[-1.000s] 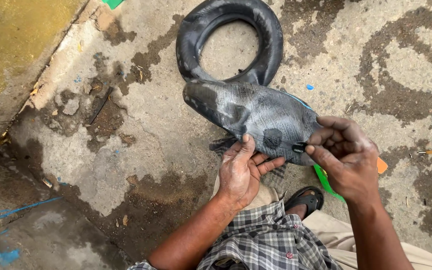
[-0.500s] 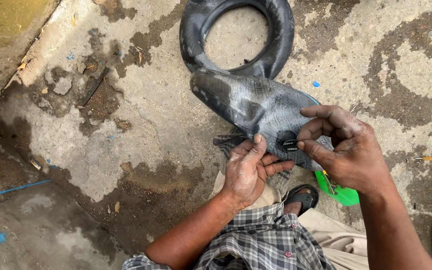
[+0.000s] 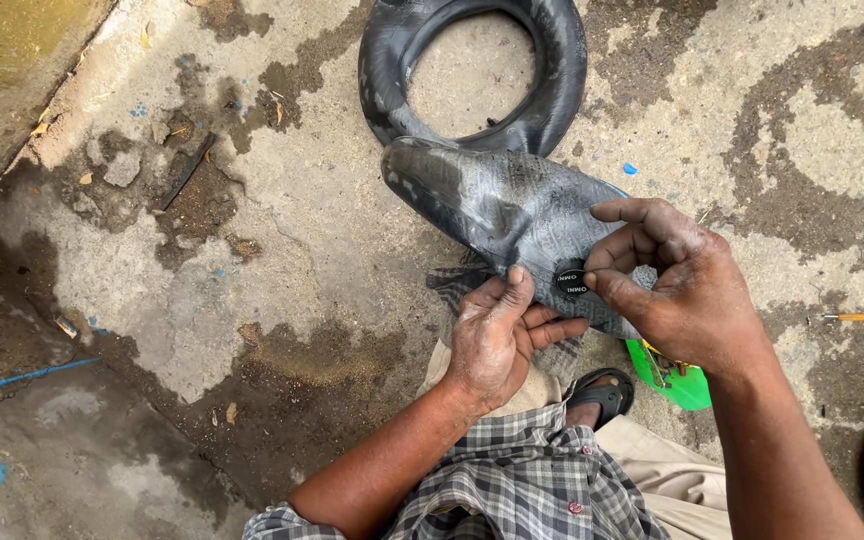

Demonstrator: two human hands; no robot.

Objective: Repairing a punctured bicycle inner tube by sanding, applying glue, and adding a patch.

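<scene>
Right hand [image 3: 687, 290] now pinching round black patch [image 3: 570, 281] onto inner tube [image 3: 512, 205] (earlier just beside it); left hand [image 3: 497, 335] spread, steadying tube's near edge.

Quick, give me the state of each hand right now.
Left hand: open, fingers pressed against the inner tube.
Right hand: pinching a round black patch on the tube.

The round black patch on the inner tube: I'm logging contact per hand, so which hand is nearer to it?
Right. The right hand pinches the round black patch between thumb and fingers on the inner tube. The left hand lies just below and left, thumb on the tube, apart from the patch.
</scene>
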